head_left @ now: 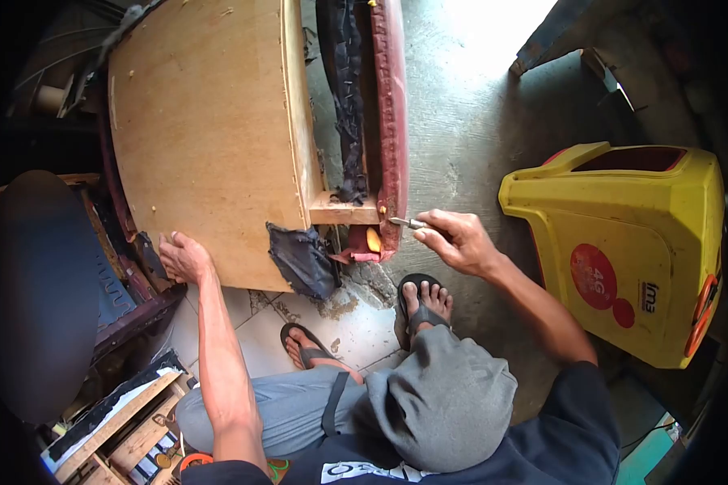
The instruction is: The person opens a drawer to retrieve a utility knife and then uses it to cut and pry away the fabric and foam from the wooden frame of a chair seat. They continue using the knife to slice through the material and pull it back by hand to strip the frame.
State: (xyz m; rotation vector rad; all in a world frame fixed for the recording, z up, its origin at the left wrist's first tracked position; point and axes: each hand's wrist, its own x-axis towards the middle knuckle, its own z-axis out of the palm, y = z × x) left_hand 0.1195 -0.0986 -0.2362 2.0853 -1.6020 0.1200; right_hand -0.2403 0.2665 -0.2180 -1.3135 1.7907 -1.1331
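Observation:
A curved plywood panel (pixel 210 121) of a stripped seat frame fills the upper left. At its lower left corner, by some dark fabric, my left hand (pixel 188 259) has its fingers curled in; what they hold is hidden. My right hand (pixel 459 242) is closed around a small hand tool with a narrow metal blade (pixel 408 223). The blade tip meets the lower end of the maroon upholstered edge (pixel 390 121). Just left of the tip are a wooden crossbar (pixel 344 212) and a yellow piece of foam (pixel 373 239). Black fabric (pixel 303 259) hangs loose from the panel's lower right corner.
To the right stands a yellow plastic case (pixel 623 250) with red labels. A dark piece of furniture (pixel 48 291) crowds the left side. Wooden slats (pixel 125 436) lie at the lower left. My sandalled feet (pixel 425 303) are on the floor just below the frame.

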